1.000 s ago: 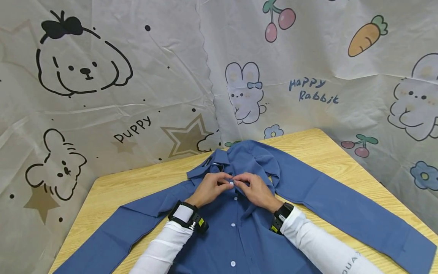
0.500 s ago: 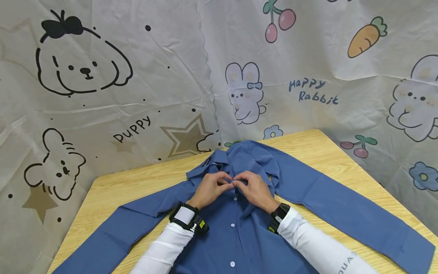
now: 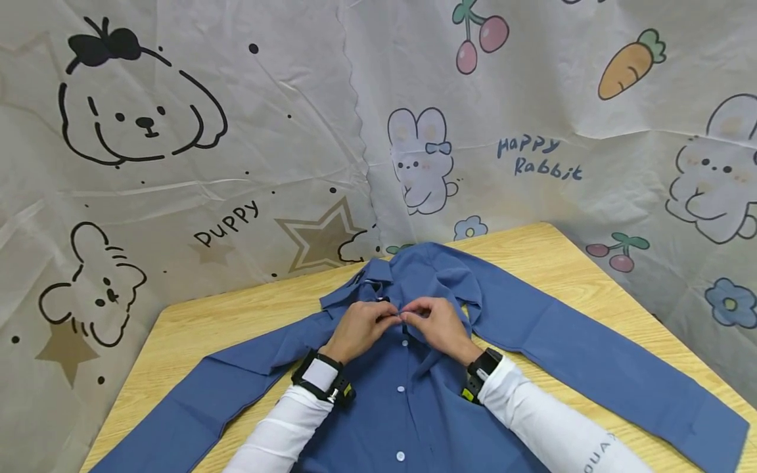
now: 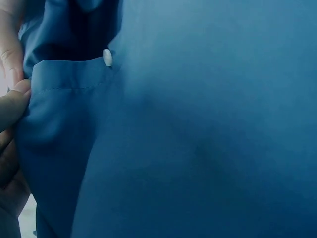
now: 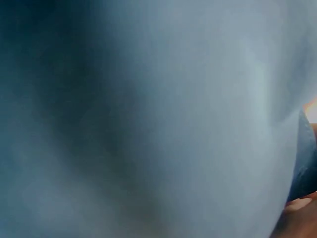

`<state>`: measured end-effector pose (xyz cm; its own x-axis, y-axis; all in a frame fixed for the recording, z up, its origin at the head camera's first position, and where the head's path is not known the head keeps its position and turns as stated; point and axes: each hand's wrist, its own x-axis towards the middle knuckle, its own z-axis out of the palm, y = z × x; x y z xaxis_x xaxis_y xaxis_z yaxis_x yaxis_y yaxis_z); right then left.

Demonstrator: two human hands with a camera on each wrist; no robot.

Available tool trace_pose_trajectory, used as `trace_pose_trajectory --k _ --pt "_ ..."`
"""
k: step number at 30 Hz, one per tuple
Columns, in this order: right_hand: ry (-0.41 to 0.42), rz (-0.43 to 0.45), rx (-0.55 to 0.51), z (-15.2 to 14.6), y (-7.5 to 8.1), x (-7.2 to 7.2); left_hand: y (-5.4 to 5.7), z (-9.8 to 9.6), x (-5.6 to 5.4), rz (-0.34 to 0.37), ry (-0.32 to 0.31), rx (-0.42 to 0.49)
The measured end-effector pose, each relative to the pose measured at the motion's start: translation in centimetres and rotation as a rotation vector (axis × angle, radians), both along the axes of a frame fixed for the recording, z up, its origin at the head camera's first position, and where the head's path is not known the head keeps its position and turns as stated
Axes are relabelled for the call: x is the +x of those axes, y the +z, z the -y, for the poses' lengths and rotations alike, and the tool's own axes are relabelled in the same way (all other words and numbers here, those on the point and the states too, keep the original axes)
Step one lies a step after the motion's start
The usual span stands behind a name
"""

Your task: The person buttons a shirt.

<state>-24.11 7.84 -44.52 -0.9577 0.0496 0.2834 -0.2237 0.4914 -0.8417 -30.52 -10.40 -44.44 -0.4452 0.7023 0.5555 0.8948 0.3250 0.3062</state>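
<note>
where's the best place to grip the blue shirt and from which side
I'd pinch the blue shirt by its front edge just below the collar, thumb against fingertips, one hand from each side: the thin cloth stands raised there, and the left hand and right hand meet on it.

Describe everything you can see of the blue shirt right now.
The blue shirt looks like smooth cloth, with a collar, long sleeves and white buttons down the front. It lies on the wood-grained table, collar toward the far edge, sleeves spread to both sides, rumpled near the shoulder; its lower end runs out of the head view. The left hand and right hand pinch its front below the collar; what their fingers cover is hidden.
</note>
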Motion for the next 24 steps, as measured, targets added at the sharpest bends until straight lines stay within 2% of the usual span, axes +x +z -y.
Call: trace_pose_trajectory --k 5,12,16,18,20,24 --pt "0.025 -0.033 -0.012 -0.06 -0.26 0.35 -0.05 0.05 0.14 -0.013 -0.014 0.027" --pt "0.039 -0.026 -0.001 -0.13 -0.37 0.52 -0.39 0.08 0.31 -0.105 -0.001 0.021" --pt "0.046 -0.030 -0.002 -0.29 -0.53 0.47 -0.37 0.05 0.33 -0.120 -0.007 0.038" --pt "0.053 -0.032 -0.011 -0.39 -0.67 0.47 -0.24 0.00 0.32 -0.099 -0.009 0.046" --pt "0.066 -0.025 -0.023 -0.49 -0.82 0.48 -0.16 -0.06 0.29 -0.050 -0.008 0.057" --pt "0.080 0.000 -0.048 -0.58 -0.91 0.56 -0.06 -0.19 0.18 0.130 -0.010 0.077"
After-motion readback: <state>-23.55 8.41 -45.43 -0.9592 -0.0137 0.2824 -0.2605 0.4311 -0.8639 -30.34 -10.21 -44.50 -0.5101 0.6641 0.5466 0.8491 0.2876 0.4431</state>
